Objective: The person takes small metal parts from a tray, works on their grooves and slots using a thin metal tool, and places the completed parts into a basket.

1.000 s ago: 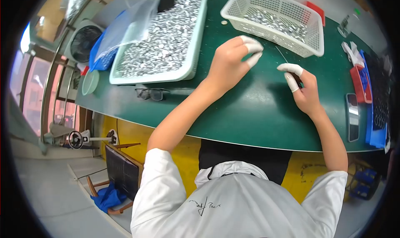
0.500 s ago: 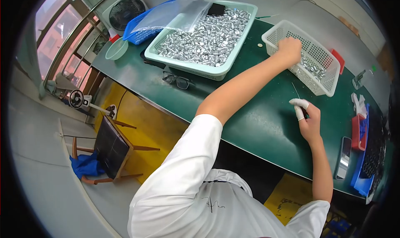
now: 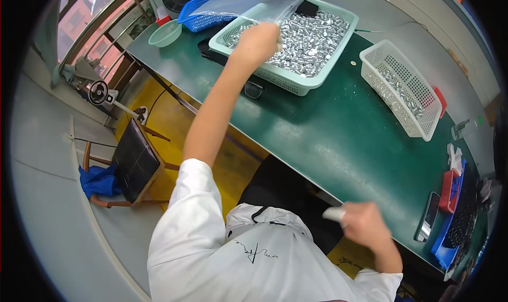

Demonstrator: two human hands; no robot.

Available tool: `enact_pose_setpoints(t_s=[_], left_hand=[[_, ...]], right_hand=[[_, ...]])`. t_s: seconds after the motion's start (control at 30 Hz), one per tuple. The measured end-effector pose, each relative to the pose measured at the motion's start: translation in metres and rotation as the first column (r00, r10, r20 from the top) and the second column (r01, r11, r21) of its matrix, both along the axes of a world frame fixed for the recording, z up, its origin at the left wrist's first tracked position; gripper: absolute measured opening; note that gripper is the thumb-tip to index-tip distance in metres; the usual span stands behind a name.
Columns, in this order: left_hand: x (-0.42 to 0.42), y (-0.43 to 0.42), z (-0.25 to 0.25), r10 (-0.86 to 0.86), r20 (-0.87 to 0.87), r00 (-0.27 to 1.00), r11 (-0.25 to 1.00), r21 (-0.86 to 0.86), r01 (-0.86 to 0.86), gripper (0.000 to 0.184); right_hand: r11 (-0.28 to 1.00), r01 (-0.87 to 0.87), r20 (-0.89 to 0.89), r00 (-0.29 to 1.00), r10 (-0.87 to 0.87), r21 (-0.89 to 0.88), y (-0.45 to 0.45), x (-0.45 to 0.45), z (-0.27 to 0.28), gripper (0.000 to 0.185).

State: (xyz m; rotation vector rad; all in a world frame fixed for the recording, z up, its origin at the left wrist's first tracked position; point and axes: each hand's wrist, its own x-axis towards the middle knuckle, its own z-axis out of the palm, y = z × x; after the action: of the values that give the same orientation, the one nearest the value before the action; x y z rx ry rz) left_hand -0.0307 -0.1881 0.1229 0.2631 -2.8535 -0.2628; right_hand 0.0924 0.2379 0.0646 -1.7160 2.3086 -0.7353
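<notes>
My left hand (image 3: 258,44) is over the near left side of a light-green basket (image 3: 304,85) heaped with small shiny metal parts (image 3: 312,44). Its fingers are curled in, and what they hold, if anything, is hidden. At the table's front edge, close to my body, my right hand (image 3: 365,223) is smeared by motion. A white covering shows on its finger end, and whether it holds anything does not show. To the right stands a white perforated basket (image 3: 374,85) with fewer small metal parts (image 3: 403,93) inside.
A clear plastic bag (image 3: 248,5) lies partly over the green basket, beside a blue basket (image 3: 203,21) and a pale-green bowl (image 3: 165,34). Glasses (image 3: 253,90) lie before the basket. Rightward are a phone (image 3: 427,216), a red box (image 3: 450,191) and a blue tray (image 3: 443,249).
My left hand has left the white basket and moved left to the green basket. My right hand has drawn back toward my body; the thin tool seen in it earlier no longer shows.
</notes>
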Motion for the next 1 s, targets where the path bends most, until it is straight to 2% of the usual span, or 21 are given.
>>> enact_pose_setpoints(t_s=[0.03, 0.07, 0.1, 0.17, 0.27, 0.3, 0.37, 0.47, 0.57, 0.67, 0.77, 0.8, 0.9, 0.93, 1.0], left_hand=[[0.001, -0.016, -0.008, -0.081, 0.086, 0.993, 0.997, 0.026, 0.079, 0.021], [0.0, -0.029, -0.012, -0.169, 0.172, 0.97, 0.985, 0.053, 0.162, 0.022], [-0.001, -0.037, -0.015, -0.225, 0.176, 0.958, 0.968, 0.155, 0.199, 0.024], [-0.006, -0.044, -0.02, -0.347, 0.164, 0.923, 0.894, 0.357, 0.272, 0.028], [-0.013, -0.037, -0.02, -0.274, 0.206, 0.94, 0.944, 0.245, 0.221, 0.027], [-0.016, -0.034, -0.022, -0.249, 0.227, 0.942, 0.956, 0.214, 0.202, 0.027], [-0.02, -0.03, -0.024, -0.195, 0.253, 0.947, 0.971, 0.187, 0.15, 0.024], [-0.022, -0.029, -0.021, -0.153, 0.29, 0.945, 0.984, 0.128, 0.12, 0.024], [-0.017, -0.032, -0.018, -0.216, 0.257, 0.942, 0.971, 0.154, 0.18, 0.028], [-0.019, -0.031, -0.011, -0.237, 0.331, 0.913, 0.967, 0.176, 0.187, 0.037], [-0.023, -0.027, -0.005, -0.224, 0.403, 0.887, 0.975, 0.095, 0.203, 0.045], [-0.035, -0.034, -0.013, -0.221, 0.444, 0.868, 0.975, 0.101, 0.196, 0.047], [-0.041, -0.034, -0.015, -0.19, 0.46, 0.867, 0.981, 0.062, 0.182, 0.048], [-0.039, -0.033, -0.013, -0.216, 0.461, 0.861, 0.976, 0.089, 0.198, 0.048], [-0.031, -0.034, -0.007, -0.269, 0.445, 0.854, 0.963, 0.146, 0.227, 0.049]], right_hand=[[0.992, -0.122, -0.009, 0.992, 0.123, 0.036, -0.003, 0.02, -0.017, 0.036], [0.984, -0.178, -0.031, 0.984, 0.178, -0.001, -0.006, 0.035, -0.042, 0.029], [0.976, -0.188, -0.028, 0.982, 0.186, -0.109, -0.008, 0.047, -0.077, 0.028], [0.994, -0.104, 0.092, 0.99, 0.106, -0.017, -0.013, 0.062, -0.123, 0.029], [0.975, 0.157, 0.493, 0.868, -0.061, -0.156, -0.021, 0.091, -0.18, 0.029], [0.984, 0.155, 0.594, 0.801, -0.072, -0.089, -0.015, 0.101, -0.206, 0.029], [0.981, 0.181, 0.671, 0.736, -0.091, -0.065, -0.021, 0.114, -0.205, 0.032], [0.982, 0.165, 0.705, 0.685, -0.185, 0.097, -0.019, 0.115, -0.2, 0.033], [0.992, 0.117, 0.711, 0.695, -0.111, 0.04, -0.016, 0.117, -0.203, 0.037], [0.996, 0.087, 0.644, 0.762, -0.066, -0.001, -0.019, 0.112, -0.192, 0.044], [0.998, -0.011, 0.484, 0.875, -0.02, 0.06, -0.018, 0.103, -0.172, 0.047], [0.983, -0.065, 0.397, 0.918, -0.008, 0.17, -0.019, 0.103, -0.159, 0.046], [0.993, -0.005, 0.229, 0.973, -0.021, 0.114, -0.021, 0.115, -0.177, 0.041], [0.994, 0.077, 0.25, 0.964, -0.092, 0.072, -0.027, 0.123, -0.174, 0.029], [0.975, 0.22, 0.203, 0.954, -0.219, 0.021, -0.026, 0.137, -0.197, 0.027]])
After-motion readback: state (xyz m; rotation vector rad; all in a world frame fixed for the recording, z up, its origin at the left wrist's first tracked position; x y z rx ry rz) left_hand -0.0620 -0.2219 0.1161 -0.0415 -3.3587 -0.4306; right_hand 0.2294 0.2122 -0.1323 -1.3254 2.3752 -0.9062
